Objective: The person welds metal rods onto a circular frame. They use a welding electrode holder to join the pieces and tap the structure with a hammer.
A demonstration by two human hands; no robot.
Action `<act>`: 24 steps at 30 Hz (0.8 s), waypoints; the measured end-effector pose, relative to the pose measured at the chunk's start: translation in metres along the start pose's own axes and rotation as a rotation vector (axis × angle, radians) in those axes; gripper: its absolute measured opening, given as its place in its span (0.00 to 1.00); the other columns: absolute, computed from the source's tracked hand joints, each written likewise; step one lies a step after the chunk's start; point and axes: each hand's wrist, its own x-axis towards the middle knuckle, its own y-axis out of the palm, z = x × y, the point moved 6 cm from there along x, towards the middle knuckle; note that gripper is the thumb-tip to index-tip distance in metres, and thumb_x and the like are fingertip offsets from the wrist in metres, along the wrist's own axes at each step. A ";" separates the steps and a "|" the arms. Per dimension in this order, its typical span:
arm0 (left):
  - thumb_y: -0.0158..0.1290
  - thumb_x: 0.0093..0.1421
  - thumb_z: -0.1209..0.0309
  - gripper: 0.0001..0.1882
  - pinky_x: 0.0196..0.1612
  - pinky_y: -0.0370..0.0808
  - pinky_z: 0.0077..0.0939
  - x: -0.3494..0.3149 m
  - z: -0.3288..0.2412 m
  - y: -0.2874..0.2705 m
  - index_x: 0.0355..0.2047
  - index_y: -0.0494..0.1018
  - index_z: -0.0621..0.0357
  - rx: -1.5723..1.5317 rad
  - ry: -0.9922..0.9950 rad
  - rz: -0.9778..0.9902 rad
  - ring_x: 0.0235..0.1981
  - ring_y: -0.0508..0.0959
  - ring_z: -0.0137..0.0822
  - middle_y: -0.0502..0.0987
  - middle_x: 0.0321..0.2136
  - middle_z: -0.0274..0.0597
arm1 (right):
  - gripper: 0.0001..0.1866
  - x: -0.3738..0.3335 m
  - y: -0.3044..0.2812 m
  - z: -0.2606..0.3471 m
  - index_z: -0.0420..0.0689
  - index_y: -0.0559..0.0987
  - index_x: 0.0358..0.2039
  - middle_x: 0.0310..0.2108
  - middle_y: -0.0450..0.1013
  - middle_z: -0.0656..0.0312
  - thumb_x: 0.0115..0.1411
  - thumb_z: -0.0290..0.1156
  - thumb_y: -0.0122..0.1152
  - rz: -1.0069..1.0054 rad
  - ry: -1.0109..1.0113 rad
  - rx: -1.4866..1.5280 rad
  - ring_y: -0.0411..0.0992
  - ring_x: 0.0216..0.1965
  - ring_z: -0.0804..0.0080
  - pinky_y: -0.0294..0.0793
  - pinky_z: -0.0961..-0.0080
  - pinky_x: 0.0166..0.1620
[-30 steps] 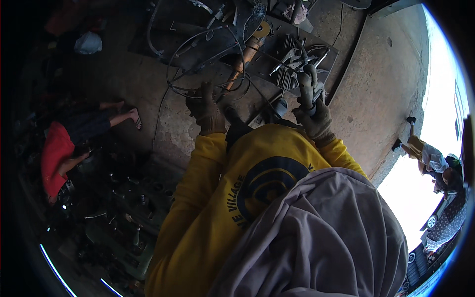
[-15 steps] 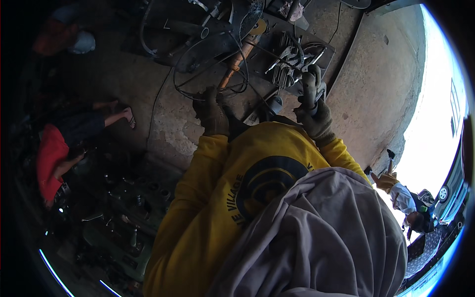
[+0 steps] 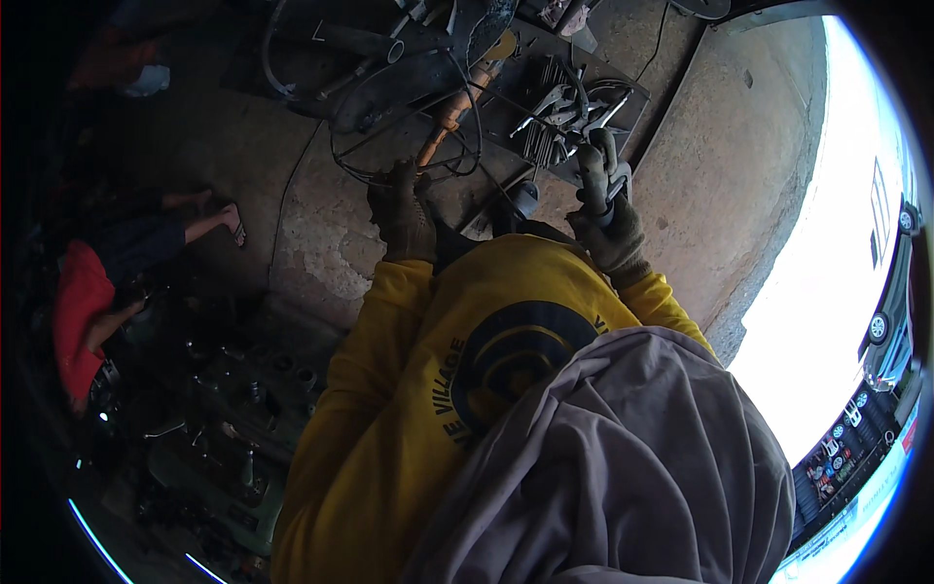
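My left hand (image 3: 402, 212), in a dark work glove, is closed at the near rim of a round frame of thin metal rod (image 3: 336, 146). Just beyond those fingers lies an orange angle grinder (image 3: 449, 119) with a tan disc (image 3: 502, 45); the frame's rods cross over it. My right hand (image 3: 613, 232), also gloved, is closed round a tool with a grey metal handle (image 3: 620, 182), its kind hard to make out. A thin dark rod reaches from near this tool toward the frame. Beside it lie locking pliers (image 3: 605, 112) on a ribbed metal piece (image 3: 541, 146).
A dark, low work table (image 3: 637, 127) carries metal pipe (image 3: 365, 44) and scraps. A cable (image 3: 295, 175) runs across the concrete floor (image 3: 739, 165). A person in red (image 3: 83, 311) is at the left, near dark machinery (image 3: 243, 419). Bright daylight and parked cars (image 3: 880, 326) are at the right.
The whole view has shifted slightly, and a person at the right has left it. Both hands keep nearly the same grip and place relative to the table.
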 end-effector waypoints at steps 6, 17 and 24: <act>0.60 0.58 0.62 0.32 0.46 0.74 0.28 0.001 -0.015 0.003 0.52 0.57 0.70 -0.017 -0.068 0.003 0.42 0.73 0.34 0.69 0.43 0.47 | 0.24 0.003 0.000 0.020 0.37 0.74 0.47 0.40 0.75 0.51 0.50 0.32 0.69 0.009 -0.132 -0.178 0.76 0.40 0.64 0.75 0.70 0.43; 0.54 0.61 0.73 0.24 0.48 0.74 0.30 -0.006 -0.010 -0.011 0.55 0.60 0.67 0.110 -0.111 -0.102 0.44 0.74 0.40 0.70 0.44 0.51 | 0.29 0.001 0.004 0.029 0.36 0.69 0.54 0.46 0.71 0.51 0.51 0.29 0.67 0.048 -0.106 -0.077 0.75 0.42 0.63 0.74 0.69 0.44; 0.51 0.65 0.71 0.13 0.46 0.76 0.31 -0.008 -0.020 -0.006 0.48 0.72 0.60 0.736 0.148 -0.046 0.41 0.78 0.36 0.76 0.44 0.48 | 0.26 -0.002 0.004 0.044 0.37 0.72 0.48 0.42 0.73 0.48 0.49 0.31 0.68 -0.020 -0.307 -0.173 0.74 0.43 0.49 0.74 0.64 0.44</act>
